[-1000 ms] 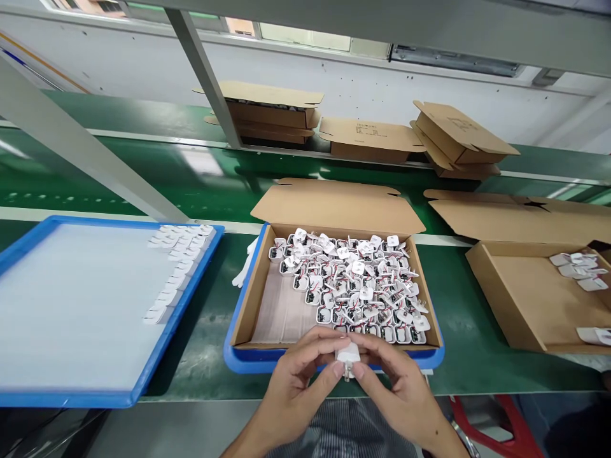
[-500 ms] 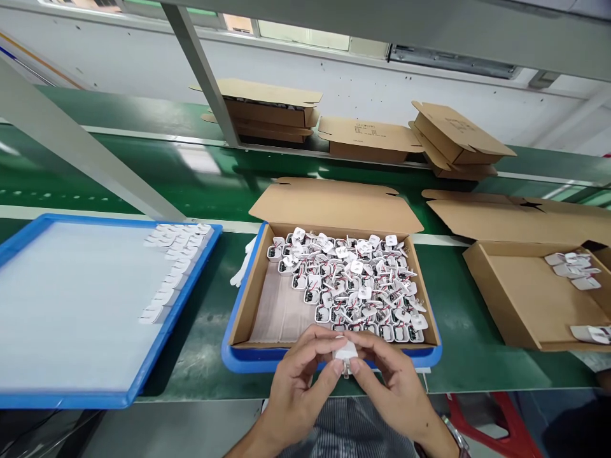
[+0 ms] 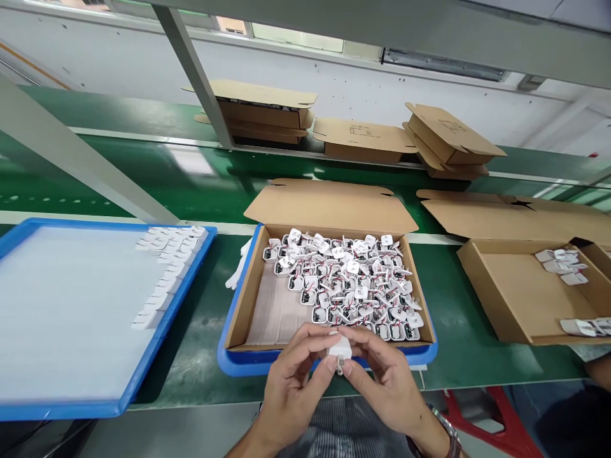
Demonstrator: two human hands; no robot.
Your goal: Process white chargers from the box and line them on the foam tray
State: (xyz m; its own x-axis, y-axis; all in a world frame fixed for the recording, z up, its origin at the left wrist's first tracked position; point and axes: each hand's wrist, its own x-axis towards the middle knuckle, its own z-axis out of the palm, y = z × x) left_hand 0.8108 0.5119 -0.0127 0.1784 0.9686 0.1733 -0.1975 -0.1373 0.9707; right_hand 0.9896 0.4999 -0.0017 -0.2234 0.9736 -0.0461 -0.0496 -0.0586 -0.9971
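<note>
Between my two hands, in front of the near edge of the open carton, is a small white plug adapter (image 3: 340, 347) with metal prongs pointing down toward me. My left hand (image 3: 296, 381) pinches its left side with thumb and fingers. From the other side, my right hand (image 3: 386, 380) closes its fingers on the same adapter. Just beyond lies the cardboard box (image 3: 274, 318), full of open white plug housings (image 3: 351, 280) with loose lids, red wires and small circuit boards. A blue tray (image 3: 224, 361) sits under this box.
At left is a blue-rimmed tray (image 3: 125, 388) with rows of white pieces (image 3: 167, 270) along its right side. Another open carton (image 3: 506, 299) at right holds several white pieces. Closed cartons (image 3: 363, 137) stand on the back shelf. A red stool (image 3: 496, 420) and part of a person's arm (image 3: 599, 369) appear lower right.
The view has shifted slightly. Both hands still hold the adapter over the same spot, with its prongs now showing a little more clearly.
</note>
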